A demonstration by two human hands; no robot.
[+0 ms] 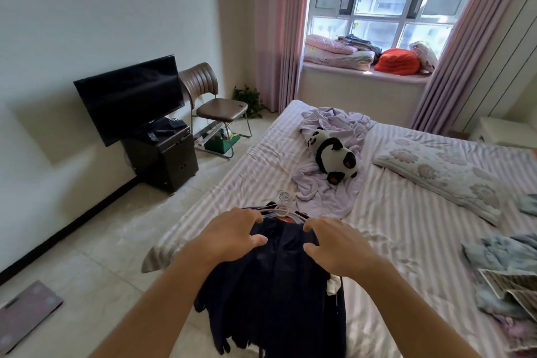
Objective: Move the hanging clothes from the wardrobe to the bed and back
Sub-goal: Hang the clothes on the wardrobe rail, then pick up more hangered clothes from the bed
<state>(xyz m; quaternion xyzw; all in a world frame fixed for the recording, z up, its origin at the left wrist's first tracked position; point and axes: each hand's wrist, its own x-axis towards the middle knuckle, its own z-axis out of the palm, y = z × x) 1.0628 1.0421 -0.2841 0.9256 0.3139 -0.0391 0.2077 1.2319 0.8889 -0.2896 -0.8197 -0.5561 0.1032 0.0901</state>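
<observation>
One pile of dark clothes (276,276) on several hangers (283,209), too bunched to count, lies on the near edge of the bed (406,241). Left hand (232,231) and right hand (334,244) both rest on its top, fingers (255,240) spread and loosely curled, gripping nothing clearly. The pile's lower end is cut off by the frame.

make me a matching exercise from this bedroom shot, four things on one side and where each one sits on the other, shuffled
Things:
1. panda plush
2. orange bundle
3. pile of dark clothes on hangers
4. television

Places:
A. on the window ledge
B. on the dark cabinet by the wall
C. on the crumpled lilac sheet in the middle of the bed
D. at the near edge of the bed, under both hands

Pairs: 1-C, 2-A, 3-D, 4-B
</observation>
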